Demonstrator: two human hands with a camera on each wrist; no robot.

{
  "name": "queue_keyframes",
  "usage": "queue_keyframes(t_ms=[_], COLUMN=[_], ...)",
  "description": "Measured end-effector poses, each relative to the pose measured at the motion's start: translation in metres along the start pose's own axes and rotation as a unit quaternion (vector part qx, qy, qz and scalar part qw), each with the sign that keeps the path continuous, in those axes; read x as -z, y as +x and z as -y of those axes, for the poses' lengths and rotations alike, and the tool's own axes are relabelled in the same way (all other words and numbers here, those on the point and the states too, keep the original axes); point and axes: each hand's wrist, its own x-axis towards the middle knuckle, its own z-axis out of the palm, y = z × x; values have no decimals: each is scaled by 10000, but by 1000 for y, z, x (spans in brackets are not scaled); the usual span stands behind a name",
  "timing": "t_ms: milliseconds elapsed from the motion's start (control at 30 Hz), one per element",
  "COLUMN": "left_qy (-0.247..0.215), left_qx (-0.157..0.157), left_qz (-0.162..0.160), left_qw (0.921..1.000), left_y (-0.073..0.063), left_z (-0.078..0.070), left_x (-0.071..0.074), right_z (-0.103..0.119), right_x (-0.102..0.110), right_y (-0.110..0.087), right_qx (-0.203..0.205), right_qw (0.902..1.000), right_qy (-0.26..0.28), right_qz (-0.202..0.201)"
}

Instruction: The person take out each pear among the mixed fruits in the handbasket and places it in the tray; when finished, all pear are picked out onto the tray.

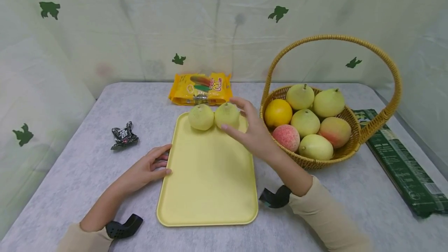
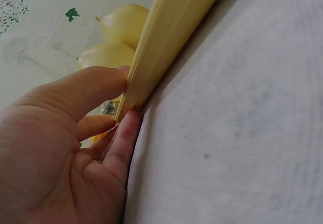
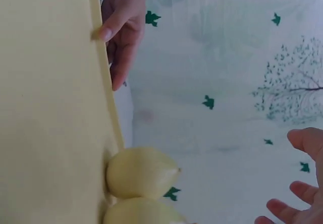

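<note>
Two pale yellow-green pears (image 1: 201, 117) (image 3: 141, 173) sit side by side at the far end of a yellow tray (image 1: 210, 182). My right hand (image 1: 250, 129) is beside the right-hand pear (image 1: 226, 115), its thumb and fingers spread around it. In the right wrist view those fingers (image 3: 285, 211) stand apart from the pears. My left hand (image 1: 145, 170) holds the tray's left edge. The left wrist view shows its thumb on the rim (image 2: 144, 67) and a finger low against the tray's side.
On the right stands a wicker basket (image 1: 353, 149) with a tall handle, holding several fruits. Beside it lies a long green packet (image 1: 402, 162). An orange-yellow snack packet (image 1: 201, 89) is behind the tray, and a small black wrapped packet (image 1: 124, 135) lies at the left.
</note>
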Motion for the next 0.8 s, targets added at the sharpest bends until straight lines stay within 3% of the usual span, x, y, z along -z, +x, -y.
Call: queue_keyframes(t_ms=[133, 400, 500, 633, 800], left_qy=[10, 47, 63, 72, 55], left_qx=[20, 81, 71, 56, 35], left_qz=[-10, -49, -63, -74, -47], left_qw=[10000, 9999, 9999, 9999, 10000], left_y=[0, 1, 0, 0, 0], left_z=[1, 2, 3, 3, 2], left_x=[0, 0, 0, 0, 0], right_z=[4, -12, -22, -35, -54], right_x=[28, 94, 114, 136, 155], right_y=[-18, -47, -49, -50, -48], right_qx=[696, 1182, 1069, 567, -147], right_qw=[9959, 9791, 9733, 9664, 9605], right_qy=[-527, -1229, -1351, -1403, -1341], right_qz=[-228, -1107, -1518, -2077, -2432])
